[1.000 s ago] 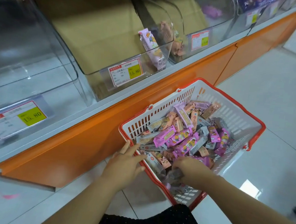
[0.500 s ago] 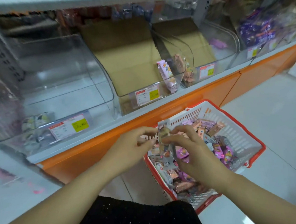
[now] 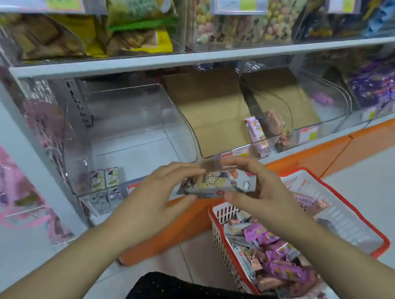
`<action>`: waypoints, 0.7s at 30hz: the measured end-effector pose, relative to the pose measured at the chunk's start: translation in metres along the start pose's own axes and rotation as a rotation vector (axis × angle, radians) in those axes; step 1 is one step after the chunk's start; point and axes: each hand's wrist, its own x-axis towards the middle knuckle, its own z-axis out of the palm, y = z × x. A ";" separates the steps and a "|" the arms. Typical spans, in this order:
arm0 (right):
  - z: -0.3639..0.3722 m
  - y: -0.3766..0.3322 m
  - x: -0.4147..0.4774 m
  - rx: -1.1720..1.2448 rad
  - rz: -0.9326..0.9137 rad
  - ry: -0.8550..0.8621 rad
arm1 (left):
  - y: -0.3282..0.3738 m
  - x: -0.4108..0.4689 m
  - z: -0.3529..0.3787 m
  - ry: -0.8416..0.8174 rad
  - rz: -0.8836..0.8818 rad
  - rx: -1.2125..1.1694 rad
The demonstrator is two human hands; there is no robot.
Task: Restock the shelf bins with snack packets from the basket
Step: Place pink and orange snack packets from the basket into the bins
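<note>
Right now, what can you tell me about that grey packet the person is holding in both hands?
The grey packet is a long, glossy wrapper printed with cartoon figures, a pale yellow panel and a small red mark near its lower edge. It lies roughly level, its right end slightly higher, held in the air in front of the clear shelf bin. The left hand pinches its left end and the right hand its right end, fingers on top, thumbs beneath. Nothing else touches it.

Two hands: left (image 3: 152, 200), right (image 3: 267, 195). One basket (image 3: 345, 221). One pink packet (image 3: 256, 136) in cardboard-lined bin (image 3: 209, 150).
</note>
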 end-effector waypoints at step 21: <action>0.093 -0.011 0.087 0.413 0.209 0.044 | -0.025 -0.002 -0.051 0.256 -0.507 -0.530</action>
